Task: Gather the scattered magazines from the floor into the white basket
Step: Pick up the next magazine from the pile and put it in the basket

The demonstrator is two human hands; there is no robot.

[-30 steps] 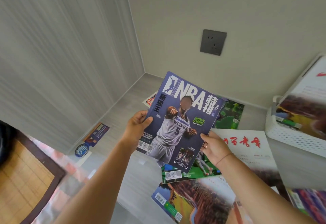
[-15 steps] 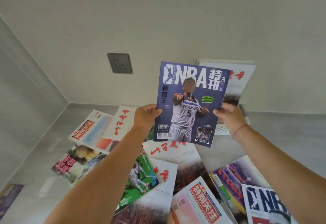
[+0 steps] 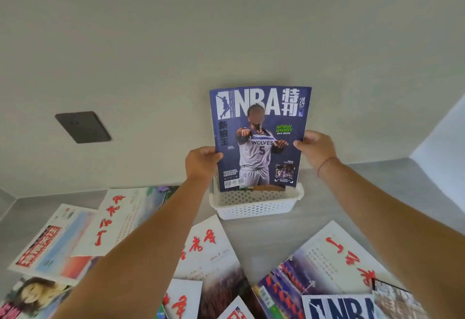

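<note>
Magazine [image 3: 260,140] stands upright at frame centre, bottom edge at the rim of the white basket [image 3: 256,205]; my left grip [image 3: 201,164] and right grip [image 3: 315,149] pinch its sides. I should lower it straight and level, then release.

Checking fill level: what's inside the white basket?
The upright NBA magazine reaches the mouth of the white basket. Slivers of other covers show under its edge; it hides the rest.

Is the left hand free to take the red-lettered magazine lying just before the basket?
Probably not yet: the left hand grips the NBA magazine at the white basket. The red-lettered magazine has its title end uncovered, though.
</note>
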